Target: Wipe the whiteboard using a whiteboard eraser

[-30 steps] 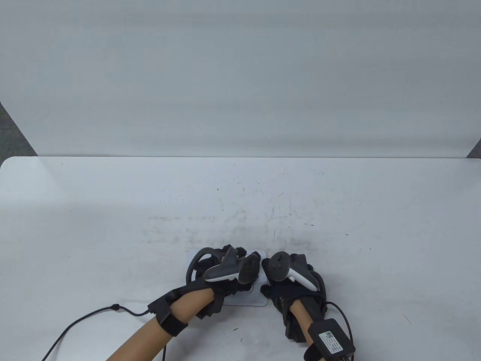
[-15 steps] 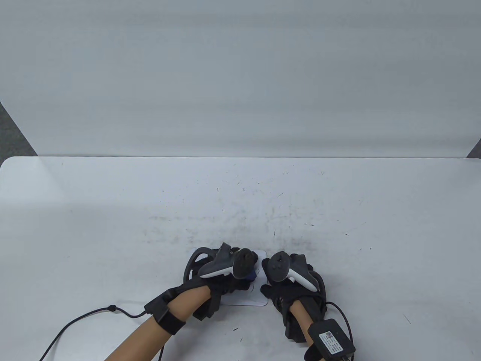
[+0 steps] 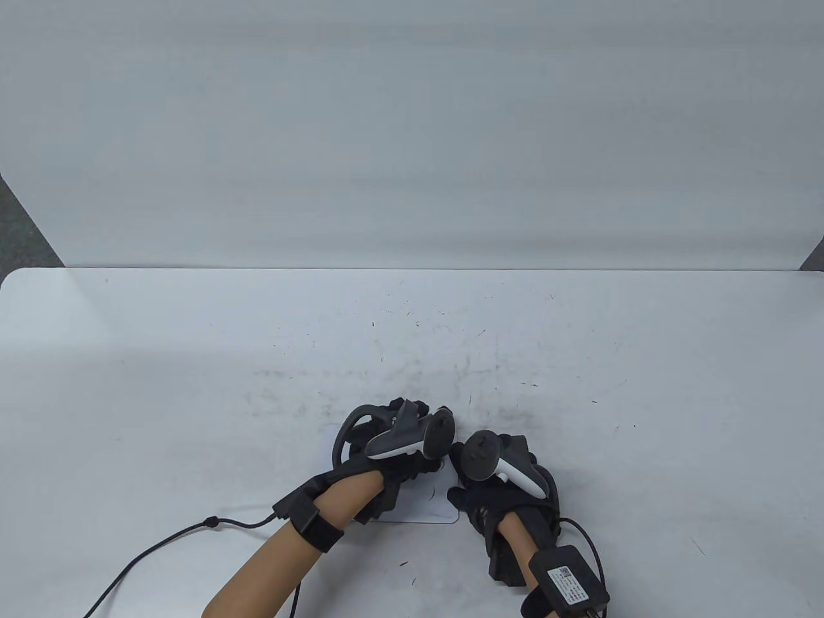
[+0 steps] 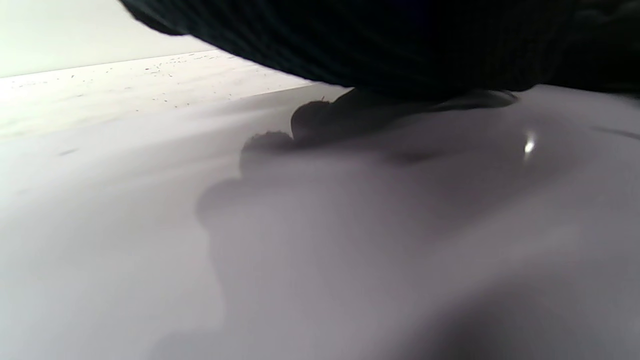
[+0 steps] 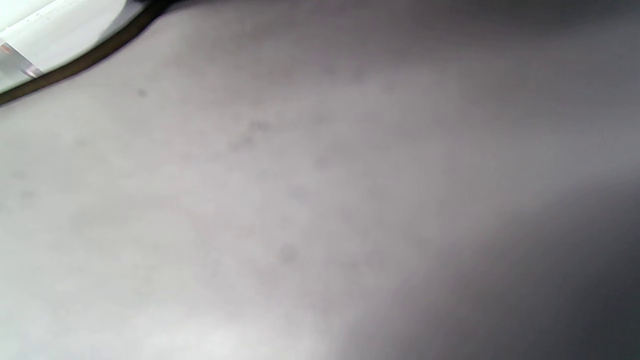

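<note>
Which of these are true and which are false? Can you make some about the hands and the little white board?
1. The left hand is over the far part of the small whiteboard. True.
2. The right hand is far off at the back of the table. False: it sits at the board's right edge, close beside the left hand.
3. Each hand has a tracker strapped to its back. True.
4. The board lies at the far edge of the table. False: it lies near the front edge, close to the person.
5. The eraser shows clearly in the table view. False: the left hand hides whatever is under it.
</note>
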